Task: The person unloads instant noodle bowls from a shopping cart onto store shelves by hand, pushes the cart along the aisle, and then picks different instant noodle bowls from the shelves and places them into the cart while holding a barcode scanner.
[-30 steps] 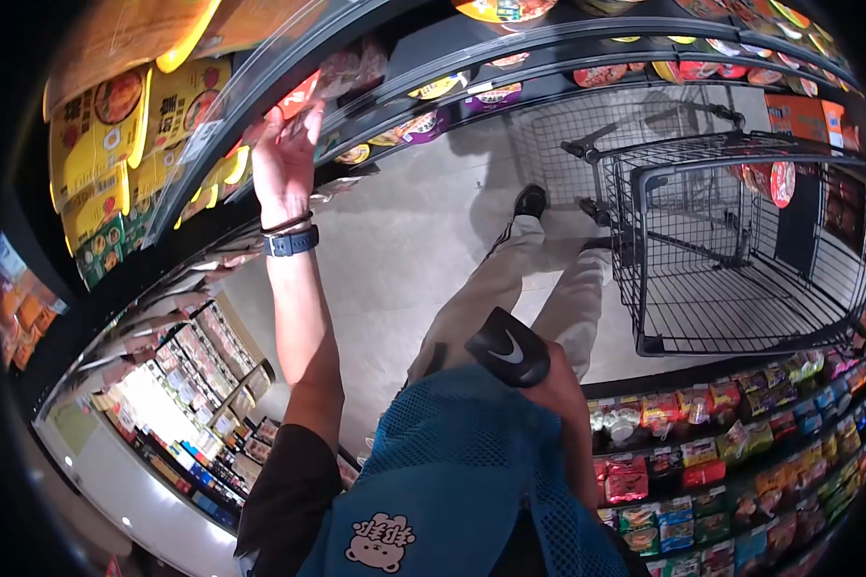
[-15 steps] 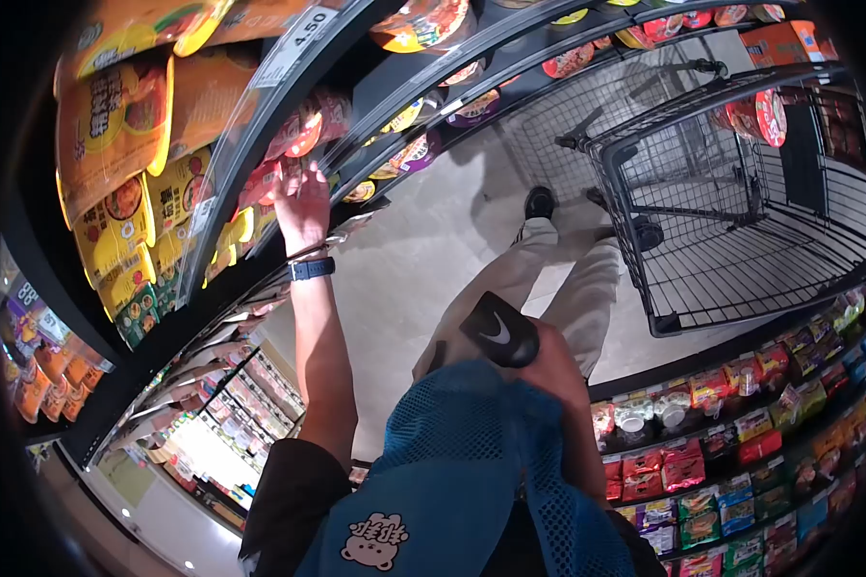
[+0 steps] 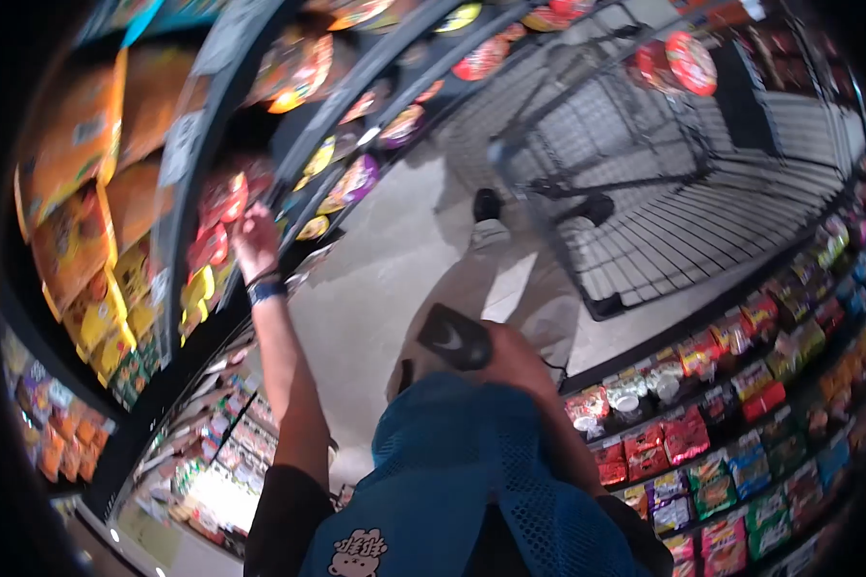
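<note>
My left hand [image 3: 256, 240] reaches up to the shelf on the left, its fingers at some shiny red packs [image 3: 223, 200]. Motion blur hides whether the fingers grip a pack or only touch it. A dark watch [image 3: 267, 290] is on that wrist. In front of my body, my right hand [image 3: 515, 358] is closed around a black object with a white swoosh [image 3: 455, 337]; its fingers are mostly hidden behind it. The blue mesh bag or vest [image 3: 433, 452] with a white bear print covers my front, just below the right hand.
A wire shopping cart [image 3: 683, 231] stands ahead to the right, with red round-lidded tubs [image 3: 691, 63] seen beyond its bars. Orange and yellow bags [image 3: 77, 192] fill the left shelf. Bowl packs [image 3: 351, 183] line the shelf ahead. Snack packets [image 3: 683, 433] fill the right shelves.
The view has shifted, so the cart looks nearer and further left. My left hand stays at the red packs and now looks blurred. My right hand still holds the black object.
</note>
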Motion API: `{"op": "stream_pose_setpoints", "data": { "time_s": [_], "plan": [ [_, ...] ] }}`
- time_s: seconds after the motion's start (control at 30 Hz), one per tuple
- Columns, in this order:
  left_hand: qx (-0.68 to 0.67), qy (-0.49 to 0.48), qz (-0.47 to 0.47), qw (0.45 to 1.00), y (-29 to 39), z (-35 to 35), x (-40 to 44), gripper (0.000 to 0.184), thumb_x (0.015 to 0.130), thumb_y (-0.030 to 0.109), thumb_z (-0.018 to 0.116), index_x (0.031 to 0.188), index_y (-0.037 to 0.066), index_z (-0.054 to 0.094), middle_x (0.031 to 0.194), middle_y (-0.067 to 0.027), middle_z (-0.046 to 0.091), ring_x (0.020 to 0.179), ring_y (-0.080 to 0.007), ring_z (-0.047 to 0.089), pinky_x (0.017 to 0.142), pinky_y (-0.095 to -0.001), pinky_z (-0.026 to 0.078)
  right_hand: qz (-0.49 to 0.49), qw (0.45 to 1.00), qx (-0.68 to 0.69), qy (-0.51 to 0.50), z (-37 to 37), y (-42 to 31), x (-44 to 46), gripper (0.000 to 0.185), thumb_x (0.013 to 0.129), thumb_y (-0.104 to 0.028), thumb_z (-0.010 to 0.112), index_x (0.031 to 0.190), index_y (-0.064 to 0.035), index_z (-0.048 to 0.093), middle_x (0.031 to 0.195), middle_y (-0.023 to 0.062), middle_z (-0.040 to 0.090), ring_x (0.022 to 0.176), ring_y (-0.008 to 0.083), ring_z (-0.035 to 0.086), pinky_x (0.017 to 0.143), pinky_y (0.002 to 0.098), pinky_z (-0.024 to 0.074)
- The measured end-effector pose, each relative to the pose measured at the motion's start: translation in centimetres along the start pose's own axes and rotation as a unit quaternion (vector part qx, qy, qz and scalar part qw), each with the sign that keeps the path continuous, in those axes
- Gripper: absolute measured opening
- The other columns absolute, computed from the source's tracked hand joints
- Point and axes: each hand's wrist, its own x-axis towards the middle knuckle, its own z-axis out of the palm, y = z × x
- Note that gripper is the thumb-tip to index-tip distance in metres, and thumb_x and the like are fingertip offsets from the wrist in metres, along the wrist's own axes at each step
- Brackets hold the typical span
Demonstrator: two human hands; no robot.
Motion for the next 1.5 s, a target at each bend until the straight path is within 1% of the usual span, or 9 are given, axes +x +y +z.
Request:
{"op": "stream_pose_setpoints", "data": {
  "time_s": [0.1, 0.27, 0.4, 0.67, 0.73, 0.9, 1.2, 1.4, 1.5],
  "plan": [
    [0.105, 0.097, 0.059, 0.988, -5.5, 8.2, -5.7, 0.021, 0.097, 0.027, 0.06, 0.089, 0.008, 0.058, 0.093, -0.0024, 0.063, 0.098, -0.0198, 0.059, 0.098, -0.0341, 0.045, 0.007, 1.0, 0.006, 0.013, -2.4, -0.8, -1.3, 0.047, 0.067, -0.019, 0.08, 0.108, -0.0005, 0.067, 0.102, 0.0221, 0.07, 0.1, 0.0384, 0.067, 0.084, 0.0412, 0.0519],
    [0.422, -0.088, 0.171, 0.886, -21.5, 26.2, -17.1, 0.02, 0.102, 0.021, 0.048, 0.1, 0.003, 0.058, 0.087, -0.0066, 0.062, 0.079, -0.0168, 0.06, 0.082, -0.0344, 0.05, 0.01, 1.0, 0.018, -0.022, -8.1, 0.9, -4.1, 0.046, 0.068, -0.02, 0.078, 0.109, -0.0022, 0.067, 0.104, 0.0223, 0.069, 0.101, 0.0397, 0.065, 0.085, 0.0428, 0.0515],
    [0.502, -0.349, -0.047, 0.79, -35.2, 37.8, -18.3, 0.022, 0.101, 0.013, 0.048, 0.114, -0.004, 0.056, 0.104, -0.0142, 0.066, 0.098, -0.0237, 0.066, 0.089, -0.0358, 0.052, -0.03, 0.998, 0.022, -0.05, -14.0, 3.8, -7.4, 0.041, 0.07, -0.016, 0.074, 0.109, -0.0036, 0.067, 0.103, 0.022, 0.069, 0.1, 0.04, 0.065, 0.086, 0.0436, 0.0514],
    [0.329, -0.117, -0.327, 0.878, -64.8, 43.2, 6.3, 0.032, 0.094, 0.034, 0.066, 0.111, 0.008, 0.058, 0.103, -0.0052, 0.06, 0.099, -0.0173, 0.057, 0.087, -0.0368, 0.051, -0.012, 0.985, 0.139, 0.099, -25.1, 11.2, -15.7, 0.043, 0.072, -0.008, 0.072, 0.113, -0.0018, 0.065, 0.106, 0.0207, 0.069, 0.102, 0.0361, 0.066, 0.086, 0.0396, 0.0505],
    [0.376, 0.0, -0.161, 0.913, -68.9, 46.0, 5.1, 0.027, 0.096, 0.033, 0.063, 0.107, 0.008, 0.06, 0.101, -0.0045, 0.06, 0.093, -0.0163, 0.058, 0.081, -0.0358, 0.052, -0.005, 0.97, 0.201, 0.137, -27.9, 12.9, -17.6, 0.043, 0.072, -0.007, 0.073, 0.114, -0.0019, 0.065, 0.106, 0.0199, 0.069, 0.102, 0.0344, 0.067, 0.086, 0.0381, 0.0505],
    [0.421, -0.057, -0.016, 0.905, -69.7, 43.9, 3.7, 0.032, 0.092, 0.011, 0.067, 0.117, -0.005, 0.057, 0.112, -0.0128, 0.063, 0.097, -0.0269, 0.063, 0.09, -0.0475, 0.052, 0.0, 0.964, 0.21, 0.164, -29.8, 13.6, -18.3, 0.044, 0.072, -0.005, 0.074, 0.114, -0.0014, 0.065, 0.104, 0.0185, 0.07, 0.1, 0.031, 0.069, 0.086, 0.0352, 0.0507],
    [0.254, -0.09, -0.159, 0.95, -59.8, 40.9, -5.1, 0.024, 0.096, 0.016, 0.063, 0.114, 0.0, 0.062, 0.116, -0.0111, 0.064, 0.104, -0.0204, 0.062, 0.094, -0.0389, 0.053, -0.005, 0.919, 0.266, 0.29, -29.5, 12.6, -18.0, 0.04, 0.074, -0.003, 0.074, 0.113, 0.0016, 0.066, 0.1, 0.0134, 0.073, 0.095, 0.015, 0.068, 0.084, 0.0298, 0.0508],
    [0.157, -0.172, -0.345, 0.909, -43.3, 41.4, -18.2, 0.04, 0.098, 0.018, 0.058, 0.133, 0.001, 0.052, 0.133, -0.0124, 0.058, 0.12, -0.0266, 0.058, 0.107, -0.0431, 0.044, 0.036, 0.869, 0.389, 0.302, -24.9, 11.0, -16.6, 0.032, 0.078, 0.001, 0.077, 0.108, 0.0011, 0.067, 0.089, 0.0067, 0.072, 0.076, 0.0126, 0.067, 0.069, 0.0277, 0.0553],
    [0.199, -0.22, -0.308, 0.904, -35.5, 36.3, -20.3, 0.026, 0.098, 0.019, 0.058, 0.12, 0.006, 0.06, 0.124, -0.0084, 0.064, 0.116, -0.0194, 0.059, 0.103, -0.039, 0.045, 0.039, 0.896, 0.367, 0.246, -20.4, 8.7, -14.4, 0.031, 0.076, -0.001, 0.08, 0.105, 0.0017, 0.069, 0.085, 0.0063, 0.071, 0.073, 0.0128, 0.066, 0.067, 0.0279, 0.0552]
  ]
}}
